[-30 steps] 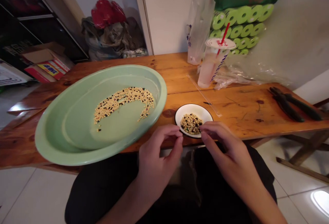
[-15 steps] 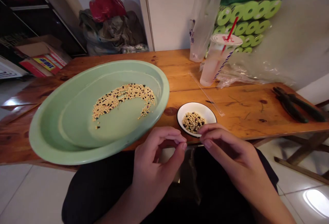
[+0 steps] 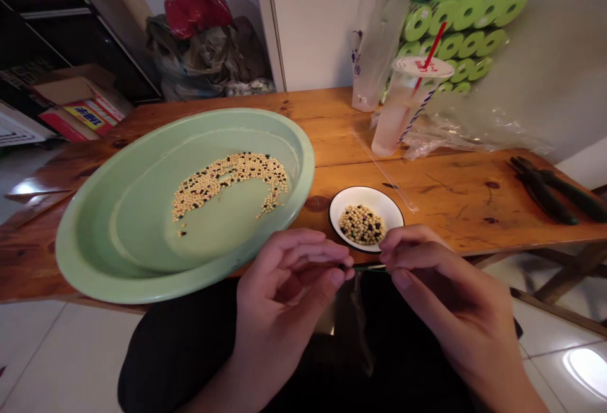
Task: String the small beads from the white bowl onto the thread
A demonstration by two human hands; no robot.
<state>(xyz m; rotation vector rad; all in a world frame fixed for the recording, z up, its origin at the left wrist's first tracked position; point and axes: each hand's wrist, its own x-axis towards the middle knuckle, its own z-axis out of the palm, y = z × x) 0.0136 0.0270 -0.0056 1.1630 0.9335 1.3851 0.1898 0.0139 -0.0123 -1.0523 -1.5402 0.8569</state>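
Observation:
My left hand (image 3: 289,299) is closed in a pinch, with a small dark bead at its fingertips. A thin dark green strand (image 3: 370,267) spans the gap to my right hand (image 3: 446,293), whose thumb and fingers pinch its other end. Both hands are held over my lap at the table's front edge. Just beyond my right fingertips stands a white bowl (image 3: 339,203) with a dark rim, holding pale and dark beads (image 3: 363,223). On the left a big green basin (image 3: 142,210) has more pale and black beads (image 3: 213,182) in a curved band.
A clear cup (image 3: 396,109) with a red straw stands behind the bowl on the wooden table (image 3: 327,128). Black-handled pliers (image 3: 550,191) lie at the right. Plastic wrap (image 3: 450,128) and green-wrapped rolls (image 3: 455,33) are at the back, and a thin clear strip (image 3: 386,172) lies near the bowl.
My hands have moved apart slightly, and the dark strand between them now shows. The bead at my left fingertips is now visible. The view has shifted a little.

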